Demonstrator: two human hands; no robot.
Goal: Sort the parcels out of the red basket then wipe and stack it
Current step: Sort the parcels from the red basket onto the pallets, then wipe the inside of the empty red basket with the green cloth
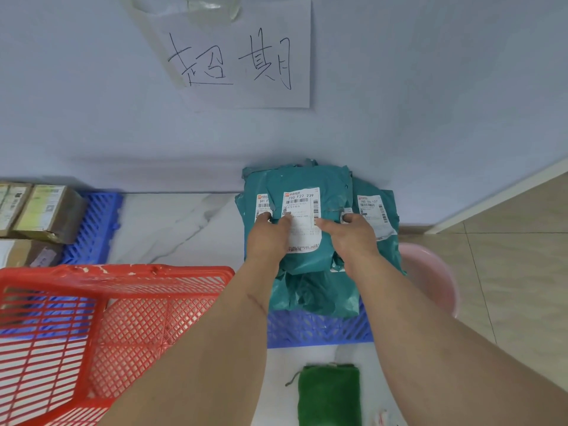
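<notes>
Hands (pixel 270 232) (pixel 353 232) on teal parcels (pixel 307 265); red basket (pixel 116 302) left, green cloth (pixel 329 395) near.

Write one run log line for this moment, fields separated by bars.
step: sorting | left hand and right hand: on top teal parcel of stack | red basket: looks empty | green cloth: untouched

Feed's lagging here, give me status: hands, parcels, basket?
Both hands, left hand and right hand, pressing teal parcels stacked against wall. Red basket looks empty, unwiped. Green cloth nearby. Nothing blocking.

The empty red plastic lattice basket (pixel 92 327) sat tilted at eight o'clock. Teal plastic mailer parcels (pixel 310 229) with white labels lay stacked at one o'clock.
</notes>
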